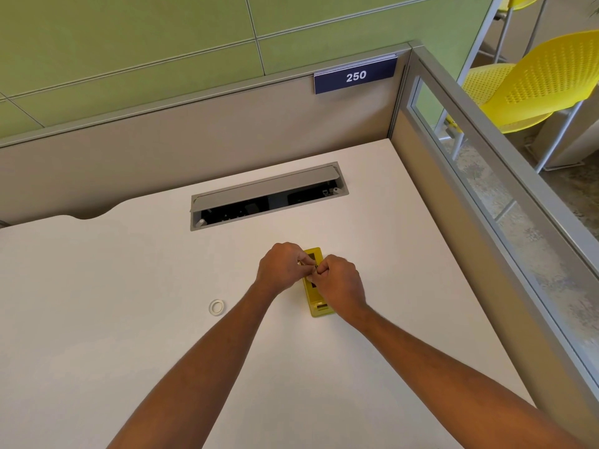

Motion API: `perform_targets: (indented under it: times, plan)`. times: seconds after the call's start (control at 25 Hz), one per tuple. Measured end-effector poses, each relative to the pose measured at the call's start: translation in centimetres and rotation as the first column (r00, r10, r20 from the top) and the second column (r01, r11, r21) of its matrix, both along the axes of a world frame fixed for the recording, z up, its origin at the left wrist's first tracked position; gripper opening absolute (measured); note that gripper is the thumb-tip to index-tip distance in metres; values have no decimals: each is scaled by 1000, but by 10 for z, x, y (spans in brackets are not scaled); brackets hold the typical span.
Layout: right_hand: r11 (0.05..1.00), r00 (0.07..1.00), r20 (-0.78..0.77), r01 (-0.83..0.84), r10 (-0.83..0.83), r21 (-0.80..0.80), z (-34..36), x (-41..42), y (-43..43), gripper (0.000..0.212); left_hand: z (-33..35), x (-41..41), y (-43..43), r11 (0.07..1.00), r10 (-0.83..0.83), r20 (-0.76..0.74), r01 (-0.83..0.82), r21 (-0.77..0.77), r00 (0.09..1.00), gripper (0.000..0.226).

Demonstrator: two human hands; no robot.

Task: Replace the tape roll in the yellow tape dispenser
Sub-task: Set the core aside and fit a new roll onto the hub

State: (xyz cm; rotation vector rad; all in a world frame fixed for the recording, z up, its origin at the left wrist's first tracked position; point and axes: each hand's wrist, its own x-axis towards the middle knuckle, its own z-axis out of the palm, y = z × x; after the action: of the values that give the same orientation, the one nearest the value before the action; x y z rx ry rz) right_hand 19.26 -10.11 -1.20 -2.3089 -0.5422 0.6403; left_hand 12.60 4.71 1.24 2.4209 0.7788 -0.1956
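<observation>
The yellow tape dispenser [316,288] lies on the white desk [129,303], its long side pointing away from me. Both hands hover over its middle. My left hand [282,267] is closed, with fingertips pinched at the dispenser's upper part. My right hand [338,283] is closed too, knuckles up, fingertips meeting the left hand's. A small yellow piece shows between the fingers; whether a tape roll is there is hidden. A white ring [216,307], an empty tape core, lies flat on the desk to the left of my left forearm.
A grey cable hatch [269,196] with its lid raised sits in the desk behind the dispenser. Grey partition walls [470,176] close the desk at the back and right, one carrying a blue "250" sign [355,76]. Yellow chairs [531,89] stand beyond the right partition.
</observation>
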Motion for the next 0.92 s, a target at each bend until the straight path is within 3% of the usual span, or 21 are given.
perform_targets:
  times: [0.68, 0.92]
  plan:
    - [1000, 999, 37, 13, -12, -22, 2, -5, -1, 27, 5, 5, 4, 1000, -3, -40, 3, 11, 999, 15]
    - [999, 1000, -15, 23, -24, -31, 2, -2, 0, 28, 10, 13, 4, 999, -27, -112, 29, 23, 993, 14]
